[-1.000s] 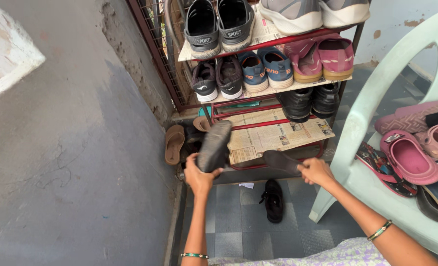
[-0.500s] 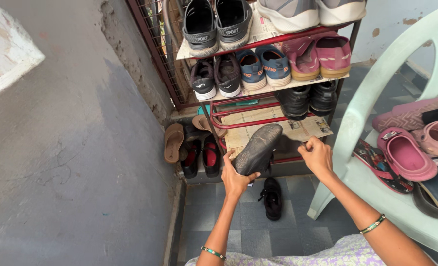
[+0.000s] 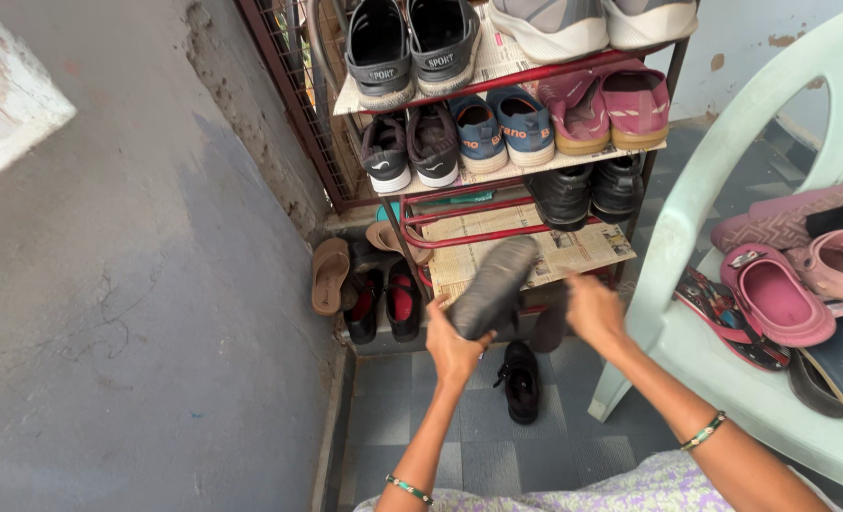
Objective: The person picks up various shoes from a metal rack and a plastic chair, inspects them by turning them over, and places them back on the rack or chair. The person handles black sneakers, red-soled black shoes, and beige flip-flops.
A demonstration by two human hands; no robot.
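Observation:
My left hand (image 3: pixel 454 343) grips a dark worn shoe (image 3: pixel 494 284) by one end, sole turned up, in front of the lower shelf of a red metal shoe rack (image 3: pixel 497 233). My right hand (image 3: pixel 592 311) is blurred just to the right of it and holds a dark flat sole-shaped piece (image 3: pixel 549 328) that hangs down toward the floor. A single black shoe (image 3: pixel 520 381) lies on the grey tiled floor below both hands. Newspaper (image 3: pixel 583 251) lines the rack's shelves.
The upper shelves hold black, blue, maroon and grey shoes. A brown sandal (image 3: pixel 327 275) and black shoes with red lining (image 3: pixel 384 303) lie left of the rack by the grey wall. A pale green plastic chair (image 3: pixel 687 218) at right carries pink clogs (image 3: pixel 777 296) and slippers.
My left hand has carried the dark shoe from the left of the rack to its front. My right hand lifted the flat piece toward the shoe, then dropped it lower.

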